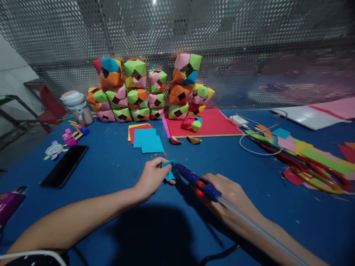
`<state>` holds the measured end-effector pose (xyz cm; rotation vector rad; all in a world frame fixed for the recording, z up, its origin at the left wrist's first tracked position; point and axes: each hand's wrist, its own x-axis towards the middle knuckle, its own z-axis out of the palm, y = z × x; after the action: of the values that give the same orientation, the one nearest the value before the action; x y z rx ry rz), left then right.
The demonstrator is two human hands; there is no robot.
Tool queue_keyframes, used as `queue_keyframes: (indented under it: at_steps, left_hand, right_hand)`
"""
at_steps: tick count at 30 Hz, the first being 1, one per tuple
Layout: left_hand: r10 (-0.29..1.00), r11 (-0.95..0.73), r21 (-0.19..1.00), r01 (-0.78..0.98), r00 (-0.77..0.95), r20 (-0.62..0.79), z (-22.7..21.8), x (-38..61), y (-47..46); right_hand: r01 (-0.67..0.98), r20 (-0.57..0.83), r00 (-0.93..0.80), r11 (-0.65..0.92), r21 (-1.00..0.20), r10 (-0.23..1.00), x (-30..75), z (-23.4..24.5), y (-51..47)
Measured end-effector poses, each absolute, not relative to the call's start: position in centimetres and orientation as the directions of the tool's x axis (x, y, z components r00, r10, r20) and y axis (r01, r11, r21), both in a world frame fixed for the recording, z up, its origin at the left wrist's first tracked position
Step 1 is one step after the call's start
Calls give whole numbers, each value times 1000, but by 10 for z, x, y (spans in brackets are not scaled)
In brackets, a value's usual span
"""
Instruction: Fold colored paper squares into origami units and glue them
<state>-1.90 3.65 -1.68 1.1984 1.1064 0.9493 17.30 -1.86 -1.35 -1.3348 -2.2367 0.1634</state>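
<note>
My left hand (152,177) pinches a small folded piece of blue paper (169,174) above the blue table. In my right hand (224,195) is a blue glue gun (191,176), its red light glowing and a clear glue stick (255,225) sticking out of the back. The gun's nozzle is at the upper edge of the folded paper; whether they touch I cannot tell. Just beyond my left hand lie square blue paper sheets (149,140), with red and yellow ones under them. Two small folded pieces, one pink (175,140) and one yellow (194,140), rest further right.
Stacked multicoloured paper balls (135,98) line the back, beside red sheets (219,123). Scissors (316,170) lie among paper scraps (330,159) on the right, near a white cable (244,147). A phone (66,166) and a jar (78,107) are on the left.
</note>
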Motion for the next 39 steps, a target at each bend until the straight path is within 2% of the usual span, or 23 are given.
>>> queue_keyframes:
  at_steps: [9, 17, 30, 36, 39]
  left_hand:
    - [965, 145, 989, 38, 214, -150, -13, -18, 36]
    - [965, 137, 989, 53, 218, -146, -14, -18, 36]
    - [962, 128, 990, 54, 237, -137, -16, -18, 36]
    - [964, 127, 991, 38, 231, -133, -16, -19, 36]
    - [966, 125, 992, 27, 226, -128, -17, -19, 36]
  right_hand:
    - [784, 437, -407, 552, -284, 802, 173, -14, -18]
    - [770, 444, -432, 578, -272, 785, 174, -15, -17]
    - [765, 421, -415, 560, -318, 806, 171, -10, -18]
    - [796, 378, -369, 499, -342, 849, 174, -6, -20]
    - [793, 381, -388, 515, -325, 839, 175, -5, -20]
